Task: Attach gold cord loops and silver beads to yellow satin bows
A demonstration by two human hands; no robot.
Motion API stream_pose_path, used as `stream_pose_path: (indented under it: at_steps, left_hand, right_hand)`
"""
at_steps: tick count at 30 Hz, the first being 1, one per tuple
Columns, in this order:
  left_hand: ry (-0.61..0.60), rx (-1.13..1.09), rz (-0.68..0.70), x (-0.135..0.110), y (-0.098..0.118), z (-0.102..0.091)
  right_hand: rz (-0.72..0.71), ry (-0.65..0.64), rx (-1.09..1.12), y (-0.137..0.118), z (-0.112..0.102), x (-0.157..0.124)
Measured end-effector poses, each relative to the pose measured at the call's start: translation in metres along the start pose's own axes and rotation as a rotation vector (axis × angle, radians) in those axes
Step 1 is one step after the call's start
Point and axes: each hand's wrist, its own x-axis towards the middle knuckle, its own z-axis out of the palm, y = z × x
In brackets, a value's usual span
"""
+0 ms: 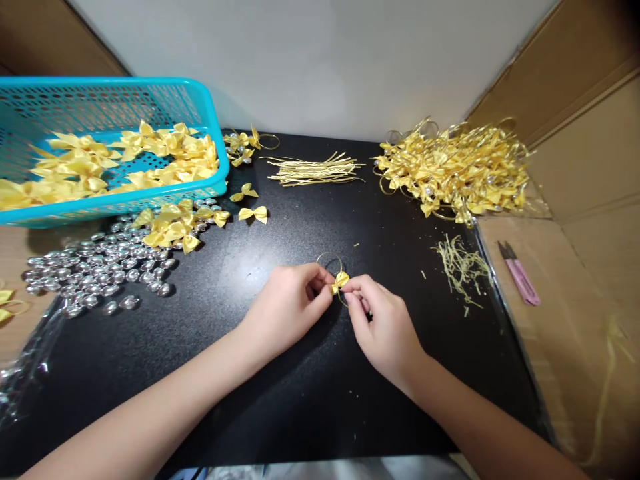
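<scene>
A small yellow ribbon bow [341,279] is pinched between my two hands over the middle of the black board. From it a thin gold cord [330,254] curves up in a loop, and a short end hangs below. My left hand [287,300] has thumb and forefinger closed on the bow's left side. On the right side, the fingertips of my right hand [383,323] are pressed together at the bow and cord. Whether a bead sits behind the bow is hidden by the fingers.
A turquoise basket [217,133] of yellow bows stands back left, with silver beads [107,267] before it. Gold cords [315,169] lie at the back centre. Finished-looking bow loops [450,170] are heaped back right, near cord scraps [463,270] and pink thread snips [520,275].
</scene>
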Motion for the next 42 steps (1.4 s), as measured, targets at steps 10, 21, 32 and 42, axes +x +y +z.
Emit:
stream_pose_path:
  at_steps: [10, 21, 32, 42]
  left_hand:
    - [-0.024, 0.022, 0.004, 0.002, -0.003, -0.001]
    - [-0.024, 0.271, 0.271, 0.010, -0.007, -0.009]
    - [-0.023, 0.332, 0.354, 0.014, -0.016, -0.004]
    - [-0.011, 0.496, 0.417, 0.014, -0.017, -0.001]
  right_hand:
    - [-0.005, 0.016, 0.000, 0.000, 0.000, -0.001]
    - [0.001, -0.012, 0.004, 0.002, -0.001, 0.000]
    - [0.020, -0.001, 0.004, 0.002, -0.001, 0.002]
    - [-0.004, -0.027, 0.033, 0.005, -0.003, 0.002]
